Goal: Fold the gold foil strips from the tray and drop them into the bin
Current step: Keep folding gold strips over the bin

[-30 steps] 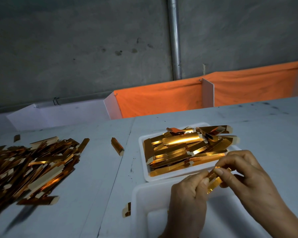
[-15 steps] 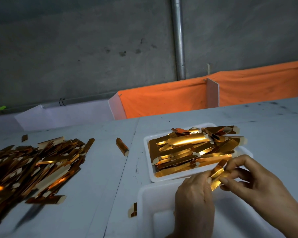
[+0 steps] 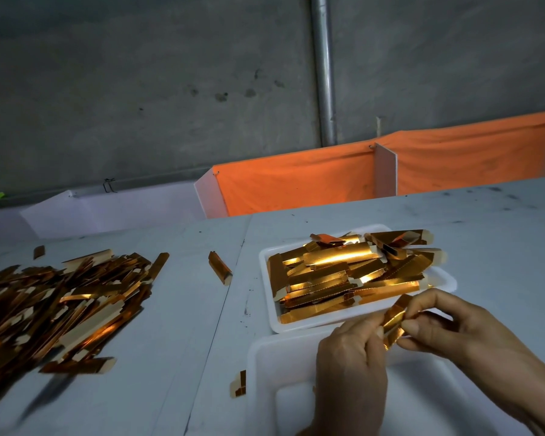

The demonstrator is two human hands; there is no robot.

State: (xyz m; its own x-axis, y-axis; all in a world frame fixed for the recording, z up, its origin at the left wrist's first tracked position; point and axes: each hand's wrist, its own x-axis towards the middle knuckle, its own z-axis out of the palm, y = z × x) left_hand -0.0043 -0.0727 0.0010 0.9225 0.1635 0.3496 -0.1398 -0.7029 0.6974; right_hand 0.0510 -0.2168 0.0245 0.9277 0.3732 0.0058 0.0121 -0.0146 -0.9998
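- Gold foil strip (image 3: 394, 320) is pinched between both hands, above the far rim of the white bin (image 3: 265, 366) and just near of the tray (image 3: 266, 256).
- I read its long axis as tilted: upper end points away and right, lower end toward me.
- Left hand (image 3: 350, 357): fingers curled, thumb on the strip's left side.
- Right hand (image 3: 447, 328): thumb and fingertips grip its right side.
- Tray holds piled strips lying mostly left-right.
- Loose heap (image 3: 51, 303) lies on the table (image 3: 183, 325), well left.
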